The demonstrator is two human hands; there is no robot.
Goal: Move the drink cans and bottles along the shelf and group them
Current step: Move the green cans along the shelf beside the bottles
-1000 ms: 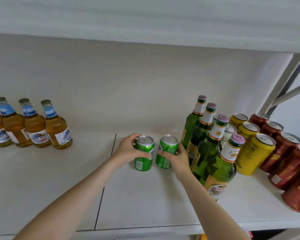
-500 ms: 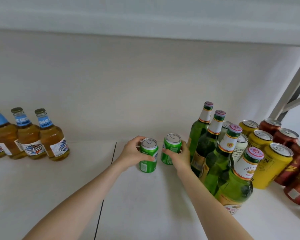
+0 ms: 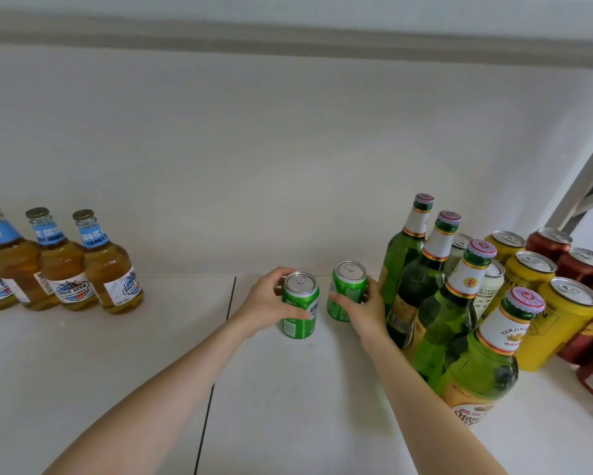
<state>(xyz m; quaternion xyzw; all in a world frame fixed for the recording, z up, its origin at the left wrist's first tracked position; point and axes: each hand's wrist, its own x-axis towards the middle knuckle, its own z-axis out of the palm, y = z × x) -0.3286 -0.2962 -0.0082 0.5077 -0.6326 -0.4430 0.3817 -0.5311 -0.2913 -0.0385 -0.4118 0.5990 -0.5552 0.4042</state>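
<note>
A plain white wall [image 3: 288,149] backs the white shelf [image 3: 117,389], whose boards meet at a dark seam [image 3: 219,337]. Another shelf's pale edge [image 3: 288,32] runs overhead. A grey metal upright [image 3: 583,180], seemingly braced, stands far right. Light is soft, even.

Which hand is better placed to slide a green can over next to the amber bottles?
Left. The left hand already grips the nearer green can and faces open shelf toward the amber bottles. The right hand holds the other can against the green bottles, farther away.
</note>
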